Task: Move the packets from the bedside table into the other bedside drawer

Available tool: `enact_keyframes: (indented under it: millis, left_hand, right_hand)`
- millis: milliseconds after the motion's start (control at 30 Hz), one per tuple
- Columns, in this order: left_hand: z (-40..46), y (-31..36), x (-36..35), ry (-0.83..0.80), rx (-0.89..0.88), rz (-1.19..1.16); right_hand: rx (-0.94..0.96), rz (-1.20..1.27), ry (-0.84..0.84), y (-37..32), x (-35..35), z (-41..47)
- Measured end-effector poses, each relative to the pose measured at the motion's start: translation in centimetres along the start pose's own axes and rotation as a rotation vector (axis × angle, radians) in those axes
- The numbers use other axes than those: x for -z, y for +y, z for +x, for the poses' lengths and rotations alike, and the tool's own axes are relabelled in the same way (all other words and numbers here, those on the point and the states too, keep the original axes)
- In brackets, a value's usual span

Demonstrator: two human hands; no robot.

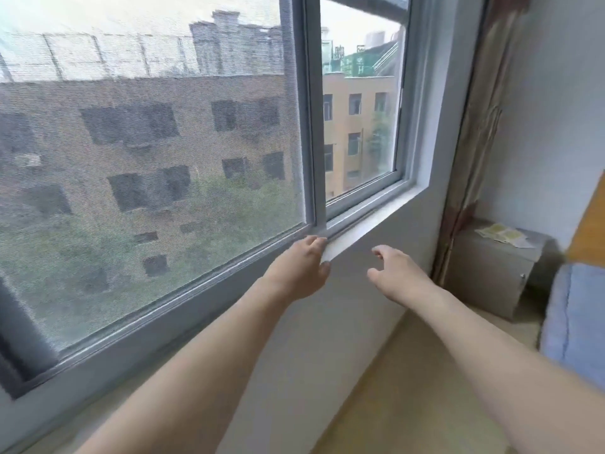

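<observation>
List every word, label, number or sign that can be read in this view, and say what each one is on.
None can be read.
Packets on the bedside table: yellow-green patches show, but any print is too small and blurred.
Rooftop across the street, seen through the window: dark shapes that may be sign characters, too blurred to read.
Left hand and right hand: empty, nothing printed.

A large window (196, 142) with a grey frame fills the left, its bigger pane covered by a mesh screen (147, 158). Brick buildings (357, 126) and greenery show outside. A patterned curtain (474, 142) hangs at the right, and a blue bed edge (576, 322) sits lower right.
</observation>
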State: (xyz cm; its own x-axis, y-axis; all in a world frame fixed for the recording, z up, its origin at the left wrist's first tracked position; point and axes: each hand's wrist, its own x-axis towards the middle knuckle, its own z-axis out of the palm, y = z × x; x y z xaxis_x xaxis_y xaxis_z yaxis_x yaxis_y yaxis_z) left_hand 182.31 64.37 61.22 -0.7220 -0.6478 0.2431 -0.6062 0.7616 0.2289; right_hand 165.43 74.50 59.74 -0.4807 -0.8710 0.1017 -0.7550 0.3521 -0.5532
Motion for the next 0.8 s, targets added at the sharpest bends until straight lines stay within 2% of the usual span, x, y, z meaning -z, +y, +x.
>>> enact_keyframes:
  millis: [167, 433, 800]
  left_hand:
    - [12.8, 0.9, -2.7, -0.005, -0.138, -0.019]
    - [31.9, 4.2, -6.6, -0.004, -0.251, -0.088]
    - [54.4, 11.8, -16.6, -0.149, -0.454, -0.114]
  right_hand:
    - [-0.118, -0.004, 0.107, 5.5, 2.6, 9.1]
    - [-0.234, 0.023, 0.244, 14.0, 7.7, 22.7]
    - [-0.443, -0.057, 0.198, 29.9, 10.3, 36.4]
